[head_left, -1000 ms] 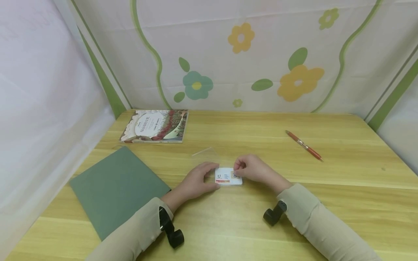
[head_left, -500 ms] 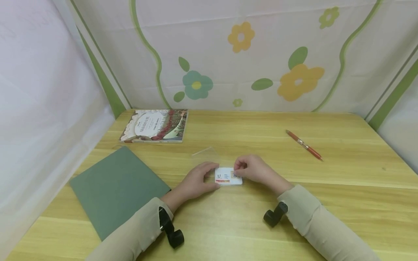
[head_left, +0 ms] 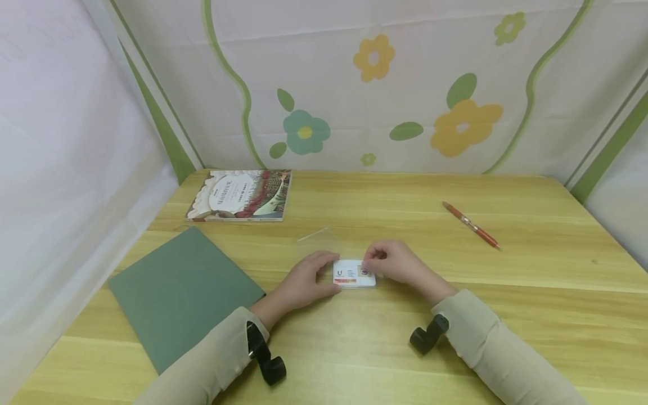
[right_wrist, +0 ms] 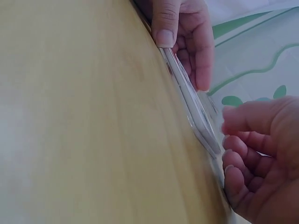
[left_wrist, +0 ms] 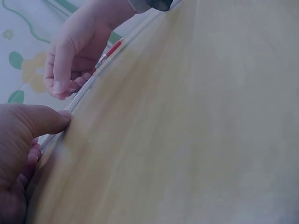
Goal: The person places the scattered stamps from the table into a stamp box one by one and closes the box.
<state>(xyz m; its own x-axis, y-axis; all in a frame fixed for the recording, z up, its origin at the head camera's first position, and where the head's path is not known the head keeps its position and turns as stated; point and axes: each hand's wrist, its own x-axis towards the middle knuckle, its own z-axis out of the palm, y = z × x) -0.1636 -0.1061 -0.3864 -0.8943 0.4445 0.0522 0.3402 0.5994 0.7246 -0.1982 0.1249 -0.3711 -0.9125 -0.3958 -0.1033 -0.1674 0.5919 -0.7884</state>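
A small clear plastic box with white printed cards lies flat in the middle of the wooden table. My left hand grips its left end, thumb on the near side and fingers on the far side. A transparent flap stands out beyond the left fingers. My right hand is at the far right corner, fingers curled and thumb tip against the index finger, close by a tan patch with a dark round print. In the right wrist view, the box's layered edge shows, and nothing is visible between the right fingertips.
A dark green folder lies left of the left hand, partly under the left sleeve. Behind it is a picture book. A red pen rests at the back right. A flowered cloth hangs behind the table.
My right fingertips have shifted slightly right, uncovering more of the tan patch on the top card. The left hand and the box have stayed in place.
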